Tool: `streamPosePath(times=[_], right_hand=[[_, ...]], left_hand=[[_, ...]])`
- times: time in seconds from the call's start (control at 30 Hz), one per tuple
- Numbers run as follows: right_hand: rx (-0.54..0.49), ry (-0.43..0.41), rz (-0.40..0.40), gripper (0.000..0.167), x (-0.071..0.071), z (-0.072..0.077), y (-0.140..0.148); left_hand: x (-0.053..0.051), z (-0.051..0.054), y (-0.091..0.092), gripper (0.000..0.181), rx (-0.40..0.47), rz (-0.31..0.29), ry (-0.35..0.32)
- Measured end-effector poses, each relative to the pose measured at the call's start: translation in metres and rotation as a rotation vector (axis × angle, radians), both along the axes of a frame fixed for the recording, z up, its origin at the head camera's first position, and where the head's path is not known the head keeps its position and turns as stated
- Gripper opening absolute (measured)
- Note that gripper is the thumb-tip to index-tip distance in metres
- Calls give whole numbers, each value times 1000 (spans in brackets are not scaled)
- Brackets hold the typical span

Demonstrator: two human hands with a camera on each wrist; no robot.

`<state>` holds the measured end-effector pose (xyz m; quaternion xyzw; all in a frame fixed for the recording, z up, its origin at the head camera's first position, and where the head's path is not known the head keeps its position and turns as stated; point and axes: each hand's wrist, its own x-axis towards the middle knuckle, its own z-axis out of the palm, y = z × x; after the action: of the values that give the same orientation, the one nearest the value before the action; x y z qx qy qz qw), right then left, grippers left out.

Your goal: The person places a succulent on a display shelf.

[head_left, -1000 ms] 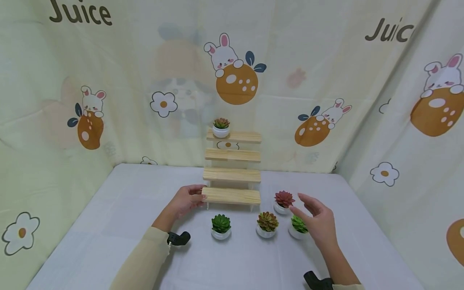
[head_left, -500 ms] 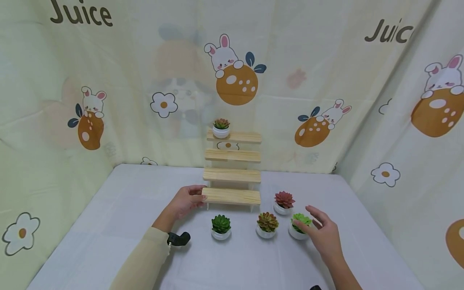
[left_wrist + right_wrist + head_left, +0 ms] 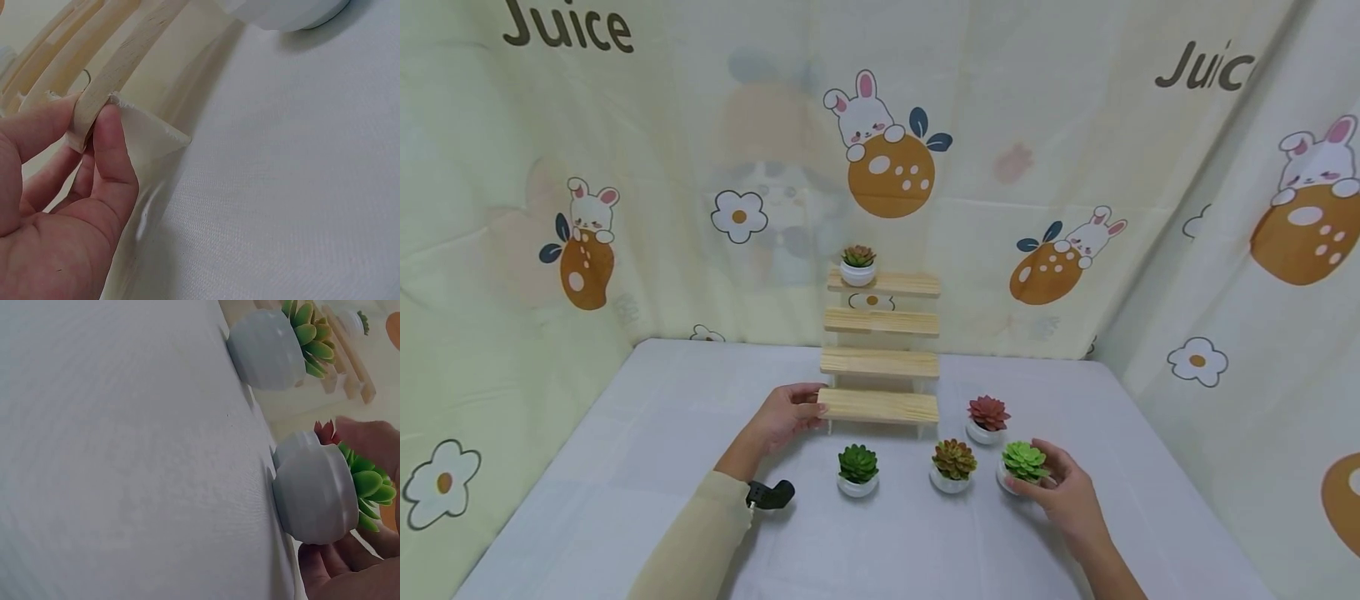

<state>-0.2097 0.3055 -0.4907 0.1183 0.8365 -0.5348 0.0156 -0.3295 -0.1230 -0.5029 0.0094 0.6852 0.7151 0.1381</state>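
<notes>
In the head view a wooden four-step shelf point(image 3: 880, 406) stands at the table's back. My left hand point(image 3: 786, 418) pinches the left end of its lowest board; the left wrist view shows thumb and fingers on the board point(image 3: 119, 69). The light green succulent point(image 3: 1024, 461) stands in its white pot at the right. Around that pot lies my right hand point(image 3: 1063, 496), thumb in front, other fingers behind and at the right. In the right wrist view fingertips touch the white pot point(image 3: 315, 494).
A red succulent point(image 3: 988, 413) stands behind the light green one, a brownish-yellow one point(image 3: 953, 460) to its left. Farther left, before the shelf, is a dark green one point(image 3: 857, 464). One more potted succulent point(image 3: 857, 265) sits on the top board's left end. Printed cloth point(image 3: 1000, 108) hangs behind.
My right hand has moved down from beside the red succulent to the light green one, and its fingers have closed around the pot. The left hand has stayed on the shelf.
</notes>
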Motion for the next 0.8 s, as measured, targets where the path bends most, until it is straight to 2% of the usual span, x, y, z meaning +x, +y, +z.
streamPosePath(times=[0.3, 0.57, 0.8], right_hand=[[40, -32, -3, 88, 0, -4, 5], [49, -50, -6, 90, -1, -6, 5], [55, -27, 9, 84, 0, -5, 4]], left_hand=[[1, 3, 2, 49, 6, 11, -17], [2, 5, 2, 48, 12, 16, -24], [3, 4, 3, 48, 12, 14, -13]])
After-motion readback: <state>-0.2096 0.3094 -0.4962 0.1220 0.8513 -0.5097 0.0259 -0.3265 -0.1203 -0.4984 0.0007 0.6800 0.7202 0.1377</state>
